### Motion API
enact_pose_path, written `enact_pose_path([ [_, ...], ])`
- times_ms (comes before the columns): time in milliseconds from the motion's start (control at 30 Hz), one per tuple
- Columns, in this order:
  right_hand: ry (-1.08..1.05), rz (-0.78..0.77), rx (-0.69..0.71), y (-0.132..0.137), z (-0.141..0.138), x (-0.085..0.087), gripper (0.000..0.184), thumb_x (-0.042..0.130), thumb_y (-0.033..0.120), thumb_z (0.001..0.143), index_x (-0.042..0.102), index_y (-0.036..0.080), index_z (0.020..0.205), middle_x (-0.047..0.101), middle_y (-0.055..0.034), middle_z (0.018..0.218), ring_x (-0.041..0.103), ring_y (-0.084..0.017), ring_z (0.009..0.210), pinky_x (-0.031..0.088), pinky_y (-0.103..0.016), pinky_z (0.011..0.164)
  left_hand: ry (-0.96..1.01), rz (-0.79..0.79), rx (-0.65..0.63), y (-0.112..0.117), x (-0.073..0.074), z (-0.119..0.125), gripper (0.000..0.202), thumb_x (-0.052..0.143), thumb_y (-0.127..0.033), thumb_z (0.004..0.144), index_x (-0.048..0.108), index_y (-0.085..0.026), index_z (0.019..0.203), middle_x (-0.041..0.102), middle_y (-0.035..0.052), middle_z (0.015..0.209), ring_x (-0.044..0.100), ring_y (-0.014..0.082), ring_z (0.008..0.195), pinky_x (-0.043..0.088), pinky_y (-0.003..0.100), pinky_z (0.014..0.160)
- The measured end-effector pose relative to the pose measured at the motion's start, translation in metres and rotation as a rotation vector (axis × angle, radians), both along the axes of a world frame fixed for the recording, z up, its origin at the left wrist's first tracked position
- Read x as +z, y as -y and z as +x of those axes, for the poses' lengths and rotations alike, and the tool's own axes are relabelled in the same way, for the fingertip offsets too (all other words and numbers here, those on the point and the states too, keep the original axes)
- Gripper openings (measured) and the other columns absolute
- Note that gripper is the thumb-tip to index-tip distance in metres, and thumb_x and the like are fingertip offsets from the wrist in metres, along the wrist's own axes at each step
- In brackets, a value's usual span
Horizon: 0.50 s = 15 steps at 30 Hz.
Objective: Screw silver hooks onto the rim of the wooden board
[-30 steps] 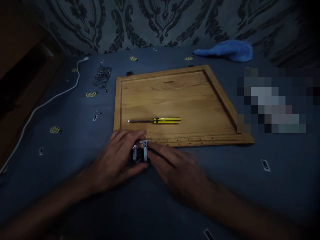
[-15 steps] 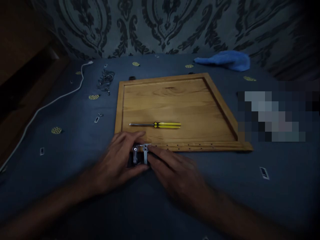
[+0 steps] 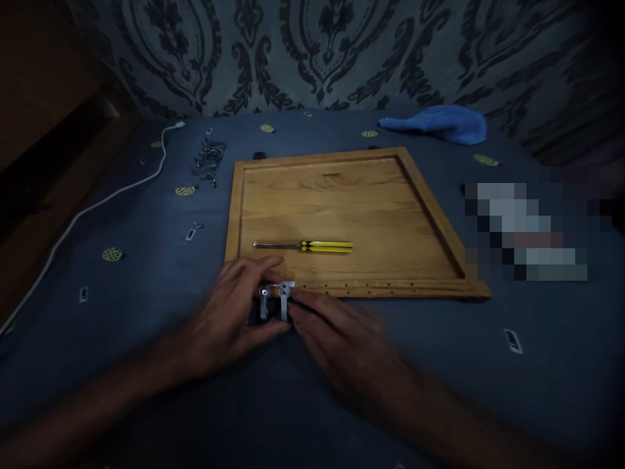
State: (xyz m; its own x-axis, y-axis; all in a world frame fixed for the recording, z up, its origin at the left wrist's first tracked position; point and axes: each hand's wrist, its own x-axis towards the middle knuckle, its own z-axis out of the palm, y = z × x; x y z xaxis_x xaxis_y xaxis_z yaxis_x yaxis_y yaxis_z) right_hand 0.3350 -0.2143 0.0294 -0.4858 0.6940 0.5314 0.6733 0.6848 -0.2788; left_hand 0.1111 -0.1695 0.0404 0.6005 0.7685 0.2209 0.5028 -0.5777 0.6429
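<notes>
A small silver metal bracket (image 3: 284, 303) with two downward prongs and screw holes sits at the near left edge of a framed wooden panel (image 3: 336, 208). My left hand (image 3: 227, 312) is closed around it from the left, its index finger above on the wood and the thumb below. From the right, the fingertips of my right hand (image 3: 346, 335) pinch the bracket's right prong. A screwdriver (image 3: 317, 245) with a yellow and black handle lies on the panel just beyond my hands. Small dark holes run along the panel's near rail, right of the bracket.
A pile of small metal parts (image 3: 209, 156) lies left of the panel, with a little metal piece (image 3: 197, 225) nearer. A white cable (image 3: 120, 190) curves along the left. At the back right is a blue cloth (image 3: 446, 125); a pixelated object is at the right.
Both hands stay at the bracket, with the right fingertips shifting slightly along it. The view moves a little; the screwdriver and panel stay put.
</notes>
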Motion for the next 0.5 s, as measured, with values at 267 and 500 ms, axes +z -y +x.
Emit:
enact_pose_path([
  [267,-0.004,-0.057,-0.041,0.0005,-0.0037,0.0034,0.039,0.039,0.018,0.11,0.073,0.016,0.093,0.074,-0.006,0.085,0.068,-0.015,0.073,0.058,-0.029,0.063,0.009,0.0,0.007,-0.0002,-0.0025,-0.0005,0.073,0.078,-0.034,0.091,0.037,-0.031,0.152,0.069,0.0086,0.124,0.064,0.0317,0.118,0.053,0.054,0.102],
  [500,-0.005,-0.094,-0.043,0.0002,-0.0026,0.0031,0.036,0.038,0.018,0.11,0.071,0.017,0.095,0.076,-0.0056,0.094,0.072,-0.015,0.078,0.056,-0.028,0.066,0.004,-0.037,0.018,0.0,-0.002,-0.0011,0.076,0.08,-0.032,0.09,0.037,-0.033,0.152,0.07,0.0071,0.124,0.066,0.0295,0.116,0.053,0.051,0.103],
])
